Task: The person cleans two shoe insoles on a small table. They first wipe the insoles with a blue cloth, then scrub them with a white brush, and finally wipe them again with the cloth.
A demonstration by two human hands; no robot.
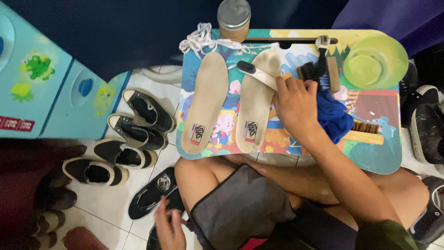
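The right hand (pixel 296 104) covers the handle end of a white brush (pixel 259 74), so how the fingers wrap it cannot be made out fully; the grip looks clamped on that handle. Only the dark bristle head and part of the white shaft show. The brush lies with its long axis slanting from the hand up and left, its head resting on the toe of the right insole (pixel 256 104). Both insoles, this one and the left insole (pixel 206 102), run lengthwise toward the person, toes pointing away.

The left hand (pixel 169 227) is low at the frame's bottom edge, partly cut off, fingers loosely spread and holding nothing, just beside a black shoe (pixel 150 194) on the floor.

The colourful surface (pixel 379 153) is crowded on its right by a blue cloth (pixel 335 118), a wooden brush (pixel 365 132) and a green bowl (pixel 374 60); bare room remains at its near right corner.
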